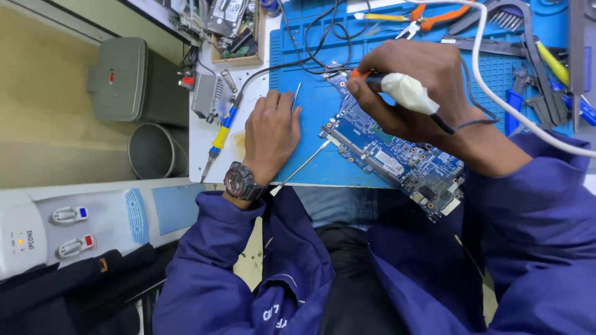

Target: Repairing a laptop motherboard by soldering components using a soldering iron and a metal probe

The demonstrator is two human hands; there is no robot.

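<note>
Right hand [416,93]: clenched round a soldering iron [406,93], pen-style, its handle wrapped in whitish tape, an orange collar at the fingertips; the tip is hidden under the fingers, can't tell if it touches.
Circuit board [397,155]: blue, lies just below the right-hand grip and runs away from it toward the person's body, its near end hanging over the table edge; its far corner sits right under the fingertips.
Iron cable [447,124]: black, leaves the back of the grip and crosses the wrist.
Left hand [270,133]: palm down, well apart from the grip, fingers curled on the blue mat [310,105]; a thin metal tool [297,96] sticks out past the fingertips, and can't tell if the hand actually pinches it.
Metal rod [301,167]: thin, slanted, between the left wrist and the board's edge, one end just beside the board.
Watch [241,181]: dark, on the left wrist.
Second iron [218,138]: yellow and blue handle, on the white table outside the left hand, untouched.
Pliers [428,18]: orange handles, beyond the right-hand grip, at the far edge of the mat.
</note>
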